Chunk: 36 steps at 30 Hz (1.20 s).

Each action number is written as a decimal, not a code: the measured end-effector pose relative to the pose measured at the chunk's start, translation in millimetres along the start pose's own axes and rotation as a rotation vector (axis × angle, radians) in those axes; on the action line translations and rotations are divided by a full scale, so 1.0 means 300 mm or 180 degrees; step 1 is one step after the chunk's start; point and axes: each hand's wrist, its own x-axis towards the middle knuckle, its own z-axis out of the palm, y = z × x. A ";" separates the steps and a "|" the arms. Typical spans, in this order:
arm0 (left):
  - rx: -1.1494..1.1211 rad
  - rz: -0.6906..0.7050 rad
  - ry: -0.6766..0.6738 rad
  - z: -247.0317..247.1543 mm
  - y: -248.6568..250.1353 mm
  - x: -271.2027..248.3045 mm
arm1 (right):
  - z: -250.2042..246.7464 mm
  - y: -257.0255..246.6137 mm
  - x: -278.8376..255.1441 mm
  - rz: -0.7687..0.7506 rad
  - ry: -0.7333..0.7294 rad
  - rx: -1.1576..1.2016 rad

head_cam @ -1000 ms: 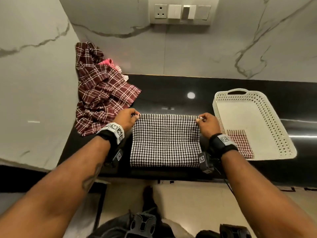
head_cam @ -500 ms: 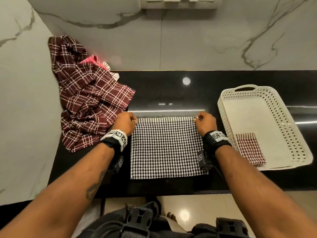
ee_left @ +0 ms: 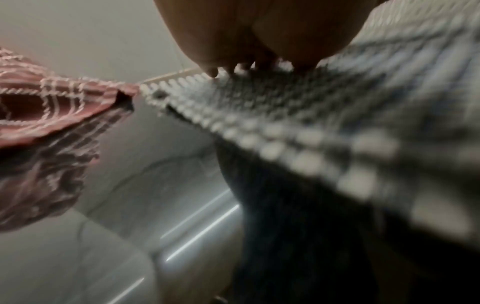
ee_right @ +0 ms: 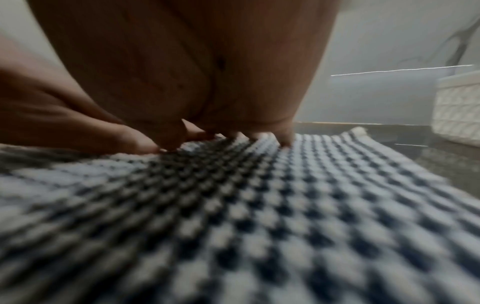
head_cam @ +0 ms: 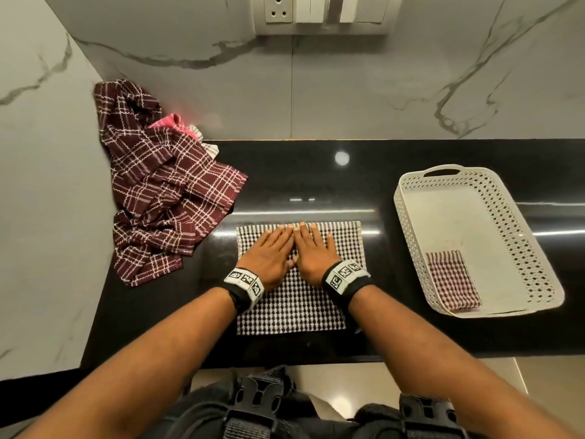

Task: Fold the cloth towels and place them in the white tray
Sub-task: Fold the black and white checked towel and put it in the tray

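Observation:
A black-and-white checked towel (head_cam: 294,312) lies flat on the black counter (head_cam: 316,182). My left hand (head_cam: 270,251) and right hand (head_cam: 311,250) press side by side on its far half, fingers straight, fingertips near the far edge. The wrist views show the same towel (ee_left: 311,123) (ee_right: 259,205) under the left hand (ee_left: 249,37) and right hand (ee_right: 197,72). The white perforated tray (head_cam: 535,248) stands at the right with a small folded red checked towel (head_cam: 451,280) in its near corner.
A crumpled maroon plaid cloth (head_cam: 161,188) with a pink one (head_cam: 172,123) behind it is piled at the left against the marble wall. A socket panel (head_cam: 319,12) is on the back wall. The counter's front edge runs just below the towel.
Both hands let go of the towel's far corners and moved inward to its middle, where they now lie flat. The towel stays spread on the counter.

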 end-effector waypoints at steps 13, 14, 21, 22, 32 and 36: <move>0.0068 -0.0423 -0.0064 -0.012 -0.029 -0.132 | 0.023 0.097 -0.141 0.0522 -0.0027 -0.0295; 0.0100 -0.0258 -0.0080 -0.015 0.013 -0.118 | 0.044 0.054 -0.145 0.0229 -0.0109 -0.0206; -0.0047 -0.0607 -0.0187 0.108 -0.022 -0.284 | 0.112 0.240 -0.241 0.0522 -0.0081 -0.0192; -0.0039 -0.0664 -0.0201 0.111 -0.045 -0.313 | 0.105 0.282 -0.261 0.0710 -0.0085 -0.0199; -0.0013 -0.0187 -0.0020 0.078 0.242 -0.209 | 0.228 0.004 -0.310 0.0084 0.0143 0.0029; -0.0161 -0.0485 0.0015 0.173 0.216 -0.306 | 0.298 0.113 -0.382 0.0232 0.0313 0.0091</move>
